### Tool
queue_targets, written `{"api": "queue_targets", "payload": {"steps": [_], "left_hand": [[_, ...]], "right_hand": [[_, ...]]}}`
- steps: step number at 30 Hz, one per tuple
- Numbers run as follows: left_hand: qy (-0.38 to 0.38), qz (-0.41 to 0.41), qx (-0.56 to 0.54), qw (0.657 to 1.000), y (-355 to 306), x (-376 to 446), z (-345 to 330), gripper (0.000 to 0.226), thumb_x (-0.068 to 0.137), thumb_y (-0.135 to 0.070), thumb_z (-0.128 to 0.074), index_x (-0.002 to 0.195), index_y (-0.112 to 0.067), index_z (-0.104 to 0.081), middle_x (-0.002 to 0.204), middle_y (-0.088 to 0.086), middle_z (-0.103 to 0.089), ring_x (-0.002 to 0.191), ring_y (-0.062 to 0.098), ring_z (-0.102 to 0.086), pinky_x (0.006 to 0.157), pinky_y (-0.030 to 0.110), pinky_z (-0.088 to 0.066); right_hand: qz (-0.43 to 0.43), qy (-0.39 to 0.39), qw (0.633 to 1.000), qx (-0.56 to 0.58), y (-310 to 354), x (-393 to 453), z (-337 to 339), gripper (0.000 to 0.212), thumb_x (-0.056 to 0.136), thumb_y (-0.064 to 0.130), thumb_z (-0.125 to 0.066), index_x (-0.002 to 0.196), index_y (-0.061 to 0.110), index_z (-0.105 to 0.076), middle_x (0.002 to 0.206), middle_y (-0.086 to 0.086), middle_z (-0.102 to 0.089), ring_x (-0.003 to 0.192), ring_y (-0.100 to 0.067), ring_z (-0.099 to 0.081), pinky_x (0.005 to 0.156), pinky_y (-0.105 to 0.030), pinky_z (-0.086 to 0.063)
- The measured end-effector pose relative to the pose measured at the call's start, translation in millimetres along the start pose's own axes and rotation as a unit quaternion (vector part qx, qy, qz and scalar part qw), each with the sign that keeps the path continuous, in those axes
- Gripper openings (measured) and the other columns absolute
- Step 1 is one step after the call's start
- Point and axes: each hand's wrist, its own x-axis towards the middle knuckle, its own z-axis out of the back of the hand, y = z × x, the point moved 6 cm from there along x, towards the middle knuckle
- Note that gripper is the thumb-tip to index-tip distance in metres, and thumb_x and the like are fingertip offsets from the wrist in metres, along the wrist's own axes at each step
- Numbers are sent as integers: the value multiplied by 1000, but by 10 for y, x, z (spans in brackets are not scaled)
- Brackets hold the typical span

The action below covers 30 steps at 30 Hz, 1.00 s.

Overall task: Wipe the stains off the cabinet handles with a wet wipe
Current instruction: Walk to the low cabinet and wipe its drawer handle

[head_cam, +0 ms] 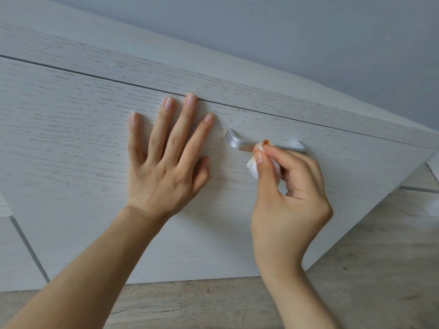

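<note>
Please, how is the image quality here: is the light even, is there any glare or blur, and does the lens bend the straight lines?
Head view: soft, even light, with faint shadows under the left hand and right hand; a mild sheen on the handle, no harsh glare; both hands and the wipe look sharp; the wide lens bows the cabinet edges.

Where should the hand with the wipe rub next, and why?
Probably a short rub leftward along the silver handle. The right hand pinches the bunched wet wipe at the handle's middle, where an orange smear shows beside it, with brownish specks near the left end. The left hand lies flat on the cabinet front.
</note>
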Motion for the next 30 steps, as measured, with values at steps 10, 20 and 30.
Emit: {"api": "queue_targets", "payload": {"steps": [10,20,30], "left_hand": [[1,-2,-6,1000,-3,4,8,60,91,-31,-49,146,-13,-32,150,5,-22,138,30,-22,114,50,-9],[-3,-2,-5,1000,-7,18,10,60,91,-32,-50,145,-13,-33,148,8,-26,137,30,-24,113,50,-11],[-8,-1,-4,1000,-7,4,5,61,90,-32,-50,145,-14,-33,149,5,-24,138,28,-22,113,50,-11]], "right_hand": [[-20,7,999,31,-35,-18,-3,8,81,1,-71,86,7,-71,83,1,-66,80,1,-63,77,-15,-48],[46,-6,999,-1,30,-52,-45,14,78,-2,-73,91,1,-72,81,-4,-62,76,0,-59,75,-8,-45],[12,-4,999,40,67,-110,-173,8,79,-2,-71,85,3,-72,78,-1,-62,72,2,-57,74,-9,-44]]}}
